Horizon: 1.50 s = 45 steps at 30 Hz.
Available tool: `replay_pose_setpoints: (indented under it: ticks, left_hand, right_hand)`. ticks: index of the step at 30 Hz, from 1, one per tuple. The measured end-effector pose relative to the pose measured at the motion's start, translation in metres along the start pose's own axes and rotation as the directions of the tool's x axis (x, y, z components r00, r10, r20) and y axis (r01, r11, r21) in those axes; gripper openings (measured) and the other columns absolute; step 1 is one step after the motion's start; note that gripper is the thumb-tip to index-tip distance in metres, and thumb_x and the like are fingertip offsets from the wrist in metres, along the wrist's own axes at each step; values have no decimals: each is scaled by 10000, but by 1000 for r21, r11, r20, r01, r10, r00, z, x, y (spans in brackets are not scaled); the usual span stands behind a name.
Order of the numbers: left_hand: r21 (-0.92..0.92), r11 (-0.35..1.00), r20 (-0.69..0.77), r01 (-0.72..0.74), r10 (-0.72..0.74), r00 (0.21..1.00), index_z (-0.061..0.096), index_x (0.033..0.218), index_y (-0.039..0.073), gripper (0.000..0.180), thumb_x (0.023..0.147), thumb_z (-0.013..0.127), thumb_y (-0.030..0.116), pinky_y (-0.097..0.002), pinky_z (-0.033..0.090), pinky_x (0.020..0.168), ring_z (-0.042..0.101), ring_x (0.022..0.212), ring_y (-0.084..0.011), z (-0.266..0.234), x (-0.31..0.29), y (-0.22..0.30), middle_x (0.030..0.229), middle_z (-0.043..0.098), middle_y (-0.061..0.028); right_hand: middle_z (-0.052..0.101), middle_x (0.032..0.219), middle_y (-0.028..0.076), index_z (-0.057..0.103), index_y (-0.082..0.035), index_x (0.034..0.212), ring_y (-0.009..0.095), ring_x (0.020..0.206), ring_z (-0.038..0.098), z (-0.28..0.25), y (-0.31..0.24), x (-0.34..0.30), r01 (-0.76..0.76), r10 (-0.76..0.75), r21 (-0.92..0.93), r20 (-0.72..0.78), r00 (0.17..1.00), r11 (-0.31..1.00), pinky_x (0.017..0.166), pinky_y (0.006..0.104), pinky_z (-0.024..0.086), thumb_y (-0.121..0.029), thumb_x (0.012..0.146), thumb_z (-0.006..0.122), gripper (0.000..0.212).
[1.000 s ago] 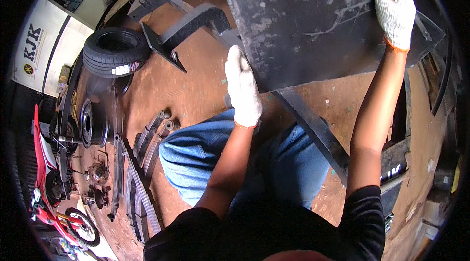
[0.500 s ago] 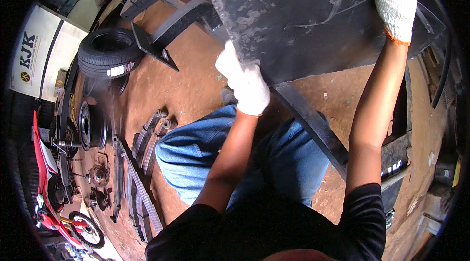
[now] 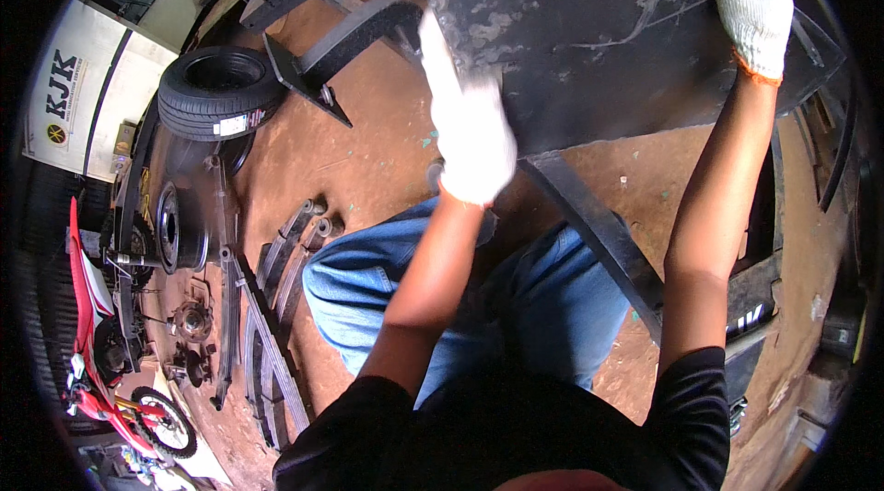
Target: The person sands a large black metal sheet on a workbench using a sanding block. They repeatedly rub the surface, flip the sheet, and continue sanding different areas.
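Note:
A large black metal panel [image 3: 589,40], scuffed and smudged with grey, stands tilted in front of me, its top edge curved. My right hand [image 3: 755,7], in a white knit glove with an orange cuff, is closed over the panel's upper right edge. At the panel's left edge is my left hand [image 3: 474,141], also white-gloved. Motion smears its fingers, and a pale narrow shape reaches up from it along that edge. Whether that is fingers or something held cannot be made out. A black metal bar [image 3: 594,233] slants down from under the panel past my knee.
Left on the brown floor are a tire [image 3: 219,90], a wheel rim [image 3: 175,226], several leaf springs [image 3: 267,334] and a hub-like part [image 3: 191,319]. A red and white motorbike [image 3: 92,325] stands far left. A curved black frame piece [image 3: 354,35] lies beyond my left hand.
My left hand has moved upward along the panel's left edge, its blurred tip now higher. My right hand keeps its hold. The whole view has shifted slightly.

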<state>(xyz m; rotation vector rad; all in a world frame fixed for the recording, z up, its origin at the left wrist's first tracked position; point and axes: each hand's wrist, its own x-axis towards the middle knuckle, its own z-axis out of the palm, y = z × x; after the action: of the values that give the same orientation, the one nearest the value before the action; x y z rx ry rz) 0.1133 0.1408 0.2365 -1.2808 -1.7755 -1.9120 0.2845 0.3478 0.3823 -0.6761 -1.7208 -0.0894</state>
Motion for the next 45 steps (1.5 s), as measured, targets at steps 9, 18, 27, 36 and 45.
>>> replay_pose_setpoints:
  ticks: [9, 18, 27, 36, 45]
  left_hand:
    - [66, 936, -61, 344, -341, 938, 280, 1615, 35, 590, 1033, 364, 74, -384, 386, 1154, 505, 1380, -278, 4, -63, -60, 1550, 481, -185]
    - [-77, 997, 45, 22, -19, 999, 267, 1607, -5, 685, 964, 472, 114, -393, 303, 1211, 416, 1454, -323, -12, 40, 27, 1608, 383, -215]
    - [-186, 970, 118, 158, -138, 983, 248, 1609, -14, 652, 1045, 476, 221, -405, 267, 1231, 383, 1478, -317, -5, -53, -33, 1602, 396, -199]
    - [-109, 991, 33, 78, -74, 997, 291, 1589, -24, 636, 1012, 497, 147, -395, 309, 1208, 438, 1436, -324, -8, 44, 38, 1600, 394, -227]
    - [-73, 992, -2, 102, -103, 995, 247, 1611, -21, 707, 1014, 496, 265, -423, 235, 1247, 313, 1526, -331, 0, 11, 10, 1655, 302, -219]
  right_hand:
    - [617, 678, 137, 780, -51, 990, 143, 586, 489, 0, -7, -3, -47, 37, 105, 97, 995, 993, 611, 295, 471, -425, 992, 678, 388]
    - [621, 679, 161, 786, -43, 962, 211, 554, 507, 3, 3, -4, 91, -88, 114, -30, 996, 989, 585, 316, 470, -347, 981, 703, 316]
    - [646, 708, 162, 778, -37, 959, 220, 578, 526, 0, -5, -2, 42, -41, 111, -14, 999, 993, 620, 313, 485, -408, 978, 693, 381]
    - [620, 698, 167, 770, -32, 935, 220, 577, 493, -1, 0, -4, 42, -43, 116, 3, 999, 992, 610, 318, 478, -395, 983, 691, 374]
    - [653, 692, 151, 780, -38, 906, 227, 569, 579, -1, 4, -4, 85, -82, 91, -35, 996, 992, 603, 322, 483, -385, 982, 692, 366]
